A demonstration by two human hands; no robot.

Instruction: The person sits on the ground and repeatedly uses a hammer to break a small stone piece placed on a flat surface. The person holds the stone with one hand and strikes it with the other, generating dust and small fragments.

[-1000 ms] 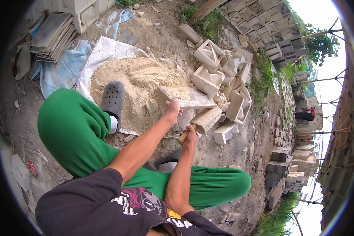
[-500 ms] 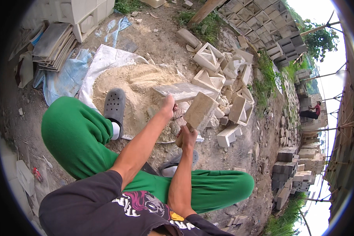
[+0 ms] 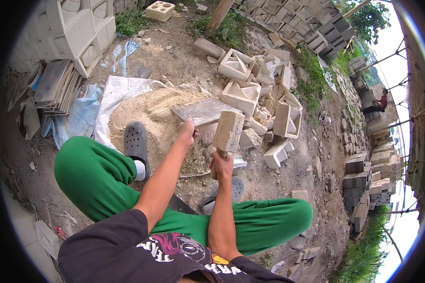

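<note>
My left hand (image 3: pixel 188 132) is closed on the near edge of a flat grey board (image 3: pixel 204 111), which is held tilted above a heap of pale sandy powder (image 3: pixel 151 103). In my right hand (image 3: pixel 222 164) is the handle of a mallet with a thick, block-shaped, worn tan head (image 3: pixel 228 131). The head stands upright just above my fist, beside the board's right end, and overlaps it in view. Whether the two touch I cannot tell. A white sheet (image 3: pixel 109 94) lies under the powder.
Broken pale blocks (image 3: pixel 241 96) and rubble lie right of the powder. Stacked flat boards (image 3: pixel 56 87) and pale blocks (image 3: pixel 75 40) stand at far left. My grey clogs (image 3: pixel 136 141) flank the work. Block piles (image 3: pixel 356 174) line the right, where another person (image 3: pixel 379 102) sits.
The mallet head has swung from leaning right to nearly upright. Its grip and the left hand's hold on the board stay the same. The whole view has shifted slightly.
</note>
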